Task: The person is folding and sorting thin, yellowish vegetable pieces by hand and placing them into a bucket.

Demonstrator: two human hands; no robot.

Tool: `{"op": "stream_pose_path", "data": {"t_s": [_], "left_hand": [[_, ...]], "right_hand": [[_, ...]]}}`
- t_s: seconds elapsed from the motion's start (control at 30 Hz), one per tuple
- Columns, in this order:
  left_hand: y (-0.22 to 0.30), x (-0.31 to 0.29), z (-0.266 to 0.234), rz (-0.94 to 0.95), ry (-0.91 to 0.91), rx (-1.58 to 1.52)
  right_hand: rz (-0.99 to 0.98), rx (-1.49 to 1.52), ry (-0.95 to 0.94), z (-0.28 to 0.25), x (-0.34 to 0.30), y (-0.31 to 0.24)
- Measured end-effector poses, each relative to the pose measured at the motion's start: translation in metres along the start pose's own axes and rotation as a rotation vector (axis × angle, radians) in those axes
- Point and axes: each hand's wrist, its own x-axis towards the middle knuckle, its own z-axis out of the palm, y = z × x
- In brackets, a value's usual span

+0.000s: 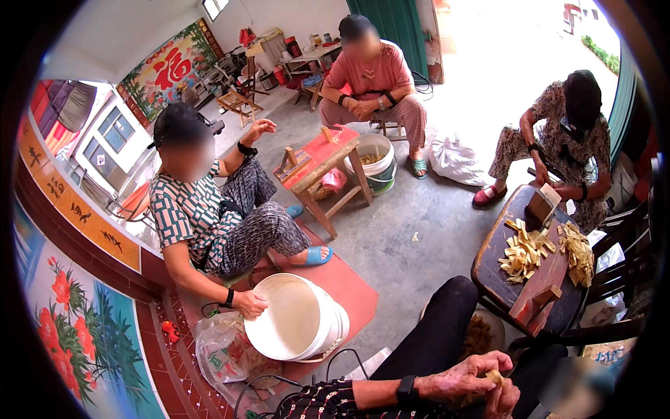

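Left hand (464,375) — a dark watch (407,391) at the wrist, fingers bent and drawn together, pinching a yellow strip (494,377). Right hand (501,400) — just below and beside it, fingers curled onto the same strip; which fingertips bear on it cannot be told.

The strip: held between the two hands, above the lap, at the lower right.

Basin (500,329): beside the dark-trousered knee (453,300), holding yellowish pieces, partly hidden.

Table (490,257): dark top, at the right. On it, a red board (536,288) with a wooden block (546,295), and two heaps of strips, one (525,253) left of the board, one (577,255) right of it. A co-worker sits at its far side.

Bucket (335,322): white, tilted, at the left; another co-worker's hand (250,304) on its rim. Plastic bag (222,348): clear, beside the bucket.

Bench (322,155): wooden, red-topped, farther off; a pail (377,169) beside it.
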Motion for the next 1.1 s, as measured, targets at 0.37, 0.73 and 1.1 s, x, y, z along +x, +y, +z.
{"op": "stream_pose_path", "data": {"t_s": [0.37, 0.73, 1.1], "left_hand": [[-0.027, -0.004, -0.025, -0.338, 0.055, 0.096], [0.016, 0.003, -0.025, -0.417, 0.01, 0.265], [0.027, 0.006, -0.023, -0.477, 0.047, 0.214]], "right_hand": [[-0.151, -0.287, -0.068, -0.011, 0.032, -0.02], [-0.137, -0.066, -0.097, -0.044, 0.031, -0.006], [-0.078, 0.247, -0.123, -0.055, 0.02, 0.007]]}}
